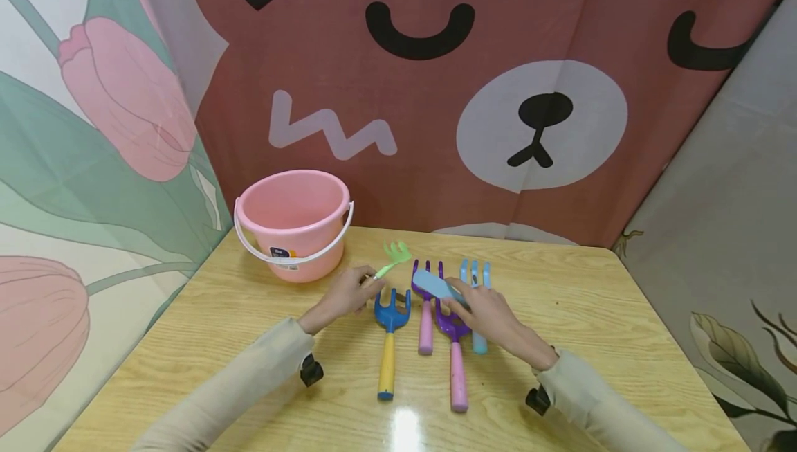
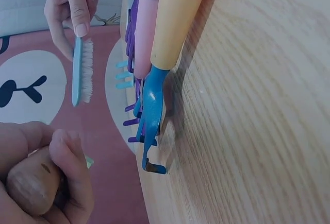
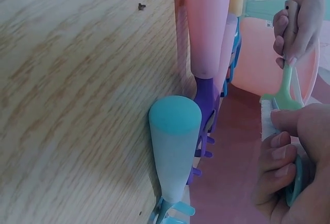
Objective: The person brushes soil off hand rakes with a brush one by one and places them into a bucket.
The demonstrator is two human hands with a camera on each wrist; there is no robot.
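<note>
My left hand [image 1: 346, 294] grips the wooden handle [image 2: 32, 183] of a small green hand rake [image 1: 397, 253], its tines pointing up and away over the table. In my right hand [image 1: 495, 315] is a light blue brush [image 1: 434, 284]; its white bristles [image 2: 87, 72] show in the left wrist view. The brush is held above the garden forks, overlapping a purple fork with a pink handle [image 1: 426, 331] in the head view. A second purple fork [image 1: 458, 376] lies nearer. Under the right hand lies a light blue fork [image 1: 479, 342], and a blue fork with a yellow handle [image 1: 387, 362] lies between the hands.
A pink bucket [image 1: 326, 252] with a white handle stands at the table's back left, beyond my left hand. The wooden table [image 1: 598, 341] backs onto a curtain [image 1: 423, 182] printed with a bear. Printed cloths hang at both sides.
</note>
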